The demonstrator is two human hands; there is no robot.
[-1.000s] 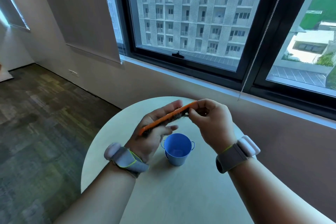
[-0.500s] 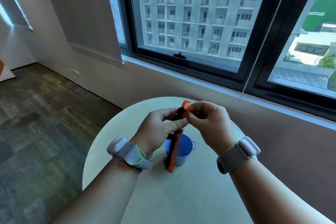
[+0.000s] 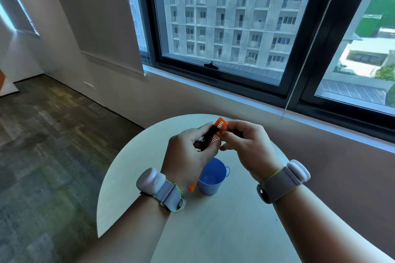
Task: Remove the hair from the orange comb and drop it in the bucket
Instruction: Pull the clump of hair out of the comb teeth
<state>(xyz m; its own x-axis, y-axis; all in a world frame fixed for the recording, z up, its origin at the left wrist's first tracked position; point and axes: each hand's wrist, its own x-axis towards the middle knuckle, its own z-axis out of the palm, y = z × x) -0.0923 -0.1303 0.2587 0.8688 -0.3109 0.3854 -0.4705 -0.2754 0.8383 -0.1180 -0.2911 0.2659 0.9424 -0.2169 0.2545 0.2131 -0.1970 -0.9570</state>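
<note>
Comb (image 3: 220,129) raised since before — both hands grip it (dark hair (image 3: 206,137) clogging orange teeth) above bucket (image 3: 211,177).

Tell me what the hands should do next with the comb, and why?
Probably the right hand should pinch the dark hair and pull it off the teeth. The left hand grips the orange comb, the hair is still tangled in it, and the blue bucket waits open just below.
</note>
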